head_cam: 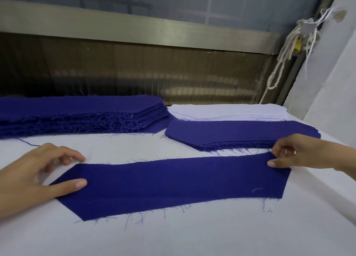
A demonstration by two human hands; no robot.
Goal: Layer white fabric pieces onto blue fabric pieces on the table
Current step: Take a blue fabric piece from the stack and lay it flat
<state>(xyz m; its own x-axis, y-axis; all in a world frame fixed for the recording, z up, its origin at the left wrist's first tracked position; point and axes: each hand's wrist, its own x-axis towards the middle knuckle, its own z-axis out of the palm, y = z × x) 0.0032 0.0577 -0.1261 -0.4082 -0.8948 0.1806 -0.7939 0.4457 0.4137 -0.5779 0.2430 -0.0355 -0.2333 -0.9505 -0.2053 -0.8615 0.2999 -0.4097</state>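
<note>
We see a single blue fabric piece [173, 184] lying flat on the white-covered tabletop [173, 236]. It runs left to right across the near middle, with slanted ends and frayed threads along its long edges. A short white thread [257, 189] lies on it near the right end.

The left hand [32, 176] is at the piece's left end. Its thumb [78, 184] lies straight on the blue cloth, while the other fingers, loosely spread and slightly bent, rest on the table cover just beyond the piece's far left corner.

The right hand [300, 153], wearing a ring [286, 151], is at the far right corner of the piece. We read it as pinching that corner, the thumb on top of the cloth and the curled fingers at its far edge.

Toward the far edge of the tabletop on the left we find a tall stack of blue pieces [77, 113], its near side thick with fraying. To the right of it sits a lower stack of blue pieces [240, 132], just beyond the single piece and apart from it. Behind that low stack, touching it, is the stack of white fabric pieces [227, 112], close to the far right corner. No white piece lies on the single blue one.

A loose blue thread [27, 143] trails on the cover near the left hand. Past the table's far edge runs a metal rail [154, 30], and a white rope [279, 68] hangs at the right.
</note>
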